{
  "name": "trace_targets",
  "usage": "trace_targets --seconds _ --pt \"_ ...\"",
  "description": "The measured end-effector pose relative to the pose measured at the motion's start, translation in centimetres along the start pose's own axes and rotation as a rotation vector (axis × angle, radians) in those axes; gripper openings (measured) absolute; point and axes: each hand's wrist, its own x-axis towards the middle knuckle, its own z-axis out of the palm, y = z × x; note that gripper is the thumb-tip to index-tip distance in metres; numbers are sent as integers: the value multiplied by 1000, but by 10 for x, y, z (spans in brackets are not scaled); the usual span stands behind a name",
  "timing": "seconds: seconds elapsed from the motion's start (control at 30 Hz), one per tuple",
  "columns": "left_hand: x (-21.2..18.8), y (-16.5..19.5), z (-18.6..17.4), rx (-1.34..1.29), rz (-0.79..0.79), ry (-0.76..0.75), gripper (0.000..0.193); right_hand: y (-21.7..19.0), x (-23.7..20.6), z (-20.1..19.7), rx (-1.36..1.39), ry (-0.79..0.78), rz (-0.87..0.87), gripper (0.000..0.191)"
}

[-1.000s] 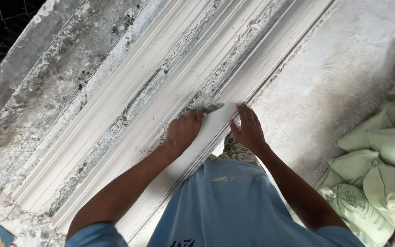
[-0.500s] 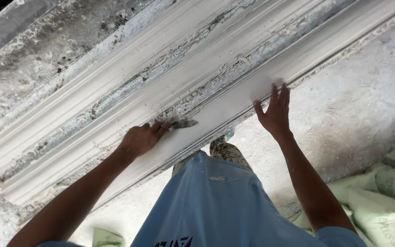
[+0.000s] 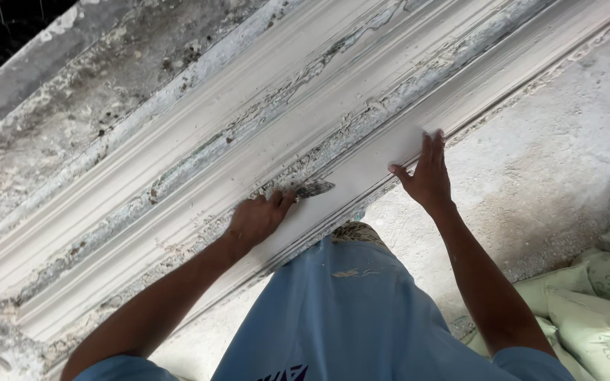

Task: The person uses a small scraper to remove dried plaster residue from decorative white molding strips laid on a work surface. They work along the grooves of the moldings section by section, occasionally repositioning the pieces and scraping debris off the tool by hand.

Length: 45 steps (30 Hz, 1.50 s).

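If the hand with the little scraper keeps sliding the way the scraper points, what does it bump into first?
Probably the right hand. The left hand aims the scraper along the white moulding toward it, with only bare plaster between. Depth is hard to judge.

The plaster moulding (image 3: 262,141) under my fingers was white, streaked along its grooves with pale blue-grey and flecked with dark specks. The putty knife (image 3: 312,189) in my left hand (image 3: 255,220) showed a dull grey blade, smeared with whitish plaster. My shirt (image 3: 347,317) was light blue (with a few pale spatters near the hem). The concrete floor (image 3: 545,148) looked sandy grey, and the sacks (image 3: 594,310) at the corner were pale green with dark print.
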Motion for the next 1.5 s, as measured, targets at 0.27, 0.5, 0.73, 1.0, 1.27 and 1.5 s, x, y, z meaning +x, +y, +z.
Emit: trace_targets --seconds 0.27,0.5,0.73,1.0,1.27,1.5 --pt "120 39 -15 -114 83 242 40 -23 -6 -9 -20 28 78 114" --pt "88 29 -33 -97 114 175 50 -33 -8 -19 -17 75 66 113" --pt "184 75 -72 -109 99 305 36 -33 -9 -21 -4 55 148 113" --pt "171 60 -72 -23 117 167 45 7 -14 -28 130 76 78 95" --pt "342 128 -106 5 85 254 46 141 41 -75 395 267 71 20" --pt "421 156 -136 -37 4 52 46 307 116 -175 478 167 178 21"
